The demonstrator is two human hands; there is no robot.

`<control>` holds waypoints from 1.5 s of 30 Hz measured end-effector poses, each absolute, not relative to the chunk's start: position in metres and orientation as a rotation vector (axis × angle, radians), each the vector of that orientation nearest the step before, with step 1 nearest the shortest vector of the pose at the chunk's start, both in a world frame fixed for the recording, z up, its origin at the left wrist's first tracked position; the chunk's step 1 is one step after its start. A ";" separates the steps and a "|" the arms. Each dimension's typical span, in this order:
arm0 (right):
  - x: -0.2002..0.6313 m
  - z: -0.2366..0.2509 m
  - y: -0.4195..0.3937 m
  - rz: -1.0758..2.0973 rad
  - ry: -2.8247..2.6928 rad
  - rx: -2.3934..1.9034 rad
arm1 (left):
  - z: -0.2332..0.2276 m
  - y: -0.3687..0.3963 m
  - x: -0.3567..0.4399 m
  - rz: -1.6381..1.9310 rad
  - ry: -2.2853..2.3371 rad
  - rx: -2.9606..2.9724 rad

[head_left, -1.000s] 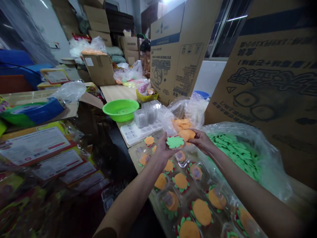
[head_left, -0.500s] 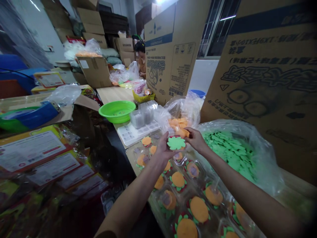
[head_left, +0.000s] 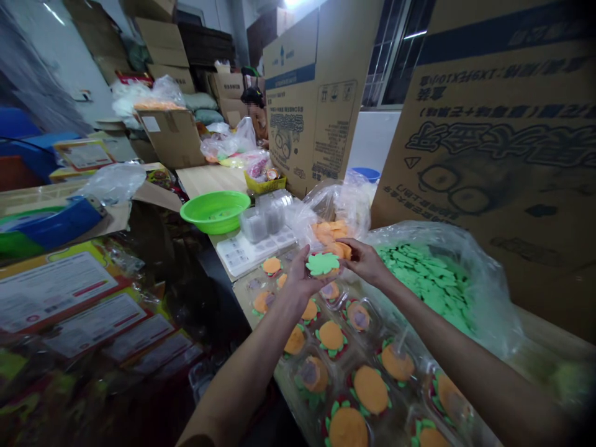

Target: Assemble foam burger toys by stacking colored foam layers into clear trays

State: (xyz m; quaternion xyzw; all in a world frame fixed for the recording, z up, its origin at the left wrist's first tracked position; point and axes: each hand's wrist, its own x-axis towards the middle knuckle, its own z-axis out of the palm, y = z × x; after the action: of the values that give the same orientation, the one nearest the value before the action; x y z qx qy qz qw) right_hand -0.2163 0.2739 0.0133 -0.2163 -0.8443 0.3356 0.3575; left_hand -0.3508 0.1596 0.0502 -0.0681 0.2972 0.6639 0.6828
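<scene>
My left hand [head_left: 298, 282] pinches a green flower-shaped foam cutout [head_left: 322, 264] at frame centre; right hand [head_left: 367, 261] fingertips hold an orange foam disc [head_left: 343, 249] just beside it. Looks like the pairing step: disc needs centring on the cutout. Below sits the clear blister tray [head_left: 284, 372] of finished pieces; bag of green cutouts [head_left: 433, 279] right, bag of orange discs [head_left: 326, 230] behind.

Tray [head_left: 419, 397] cut off below

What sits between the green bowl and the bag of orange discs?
In the head view, a cluster of small clear plastic boxes stands between the green bowl and the bag of orange discs.
</scene>
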 end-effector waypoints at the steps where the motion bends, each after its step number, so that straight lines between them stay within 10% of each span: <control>1: -0.216 0.012 0.275 0.858 -2.184 -0.563 | 0.050 0.159 -0.351 1.486 0.670 -0.149; 45: -0.216 0.011 0.255 1.284 -1.679 -0.717 | 0.045 0.154 -0.345 1.483 0.774 0.023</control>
State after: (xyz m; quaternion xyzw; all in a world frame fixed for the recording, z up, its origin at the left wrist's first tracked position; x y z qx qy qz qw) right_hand -0.2157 0.2551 0.0114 -0.2885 -0.6757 0.5167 0.4396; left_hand -0.3450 0.1540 0.0449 0.0103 0.3435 0.6581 0.6700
